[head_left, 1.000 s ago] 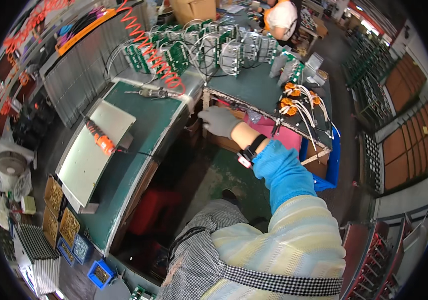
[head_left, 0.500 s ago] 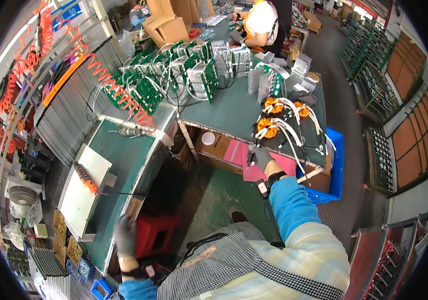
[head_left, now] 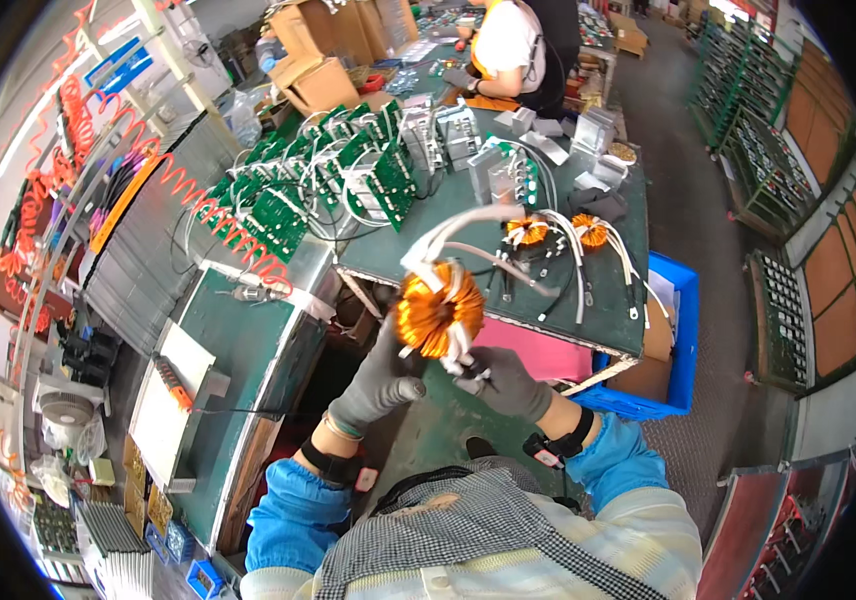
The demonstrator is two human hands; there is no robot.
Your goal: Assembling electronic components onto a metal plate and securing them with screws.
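Note:
A toroidal coil [head_left: 448,315] wound in orange copper wire hangs off the front of the green table, raised in front of me. My left hand [head_left: 373,388], in a grey glove, holds the coil's left side; its fingers are partly hidden behind it. My right hand [head_left: 513,385], also gloved, is closed around lead ends just under the coil. White leads [head_left: 448,228] arch over its top, smeared by motion. Two similar coils, one nearer [head_left: 526,232] and one to its right [head_left: 590,232], lie on the tabletop with white and black leads.
Green circuit-board assemblies [head_left: 278,215] crowd the table's left side. A blue bin [head_left: 683,330] stands by its right corner. On the left bench, an orange-and-black screwdriver [head_left: 174,383] lies on a white panel [head_left: 163,430]. A red coiled hose [head_left: 218,215] hangs there. Another person [head_left: 513,50] works at the far end.
The nearest coil has left the tabletop and is now up between my hands. My left hand has come over from the left bench's edge to it; my right hand has drawn back toward me.

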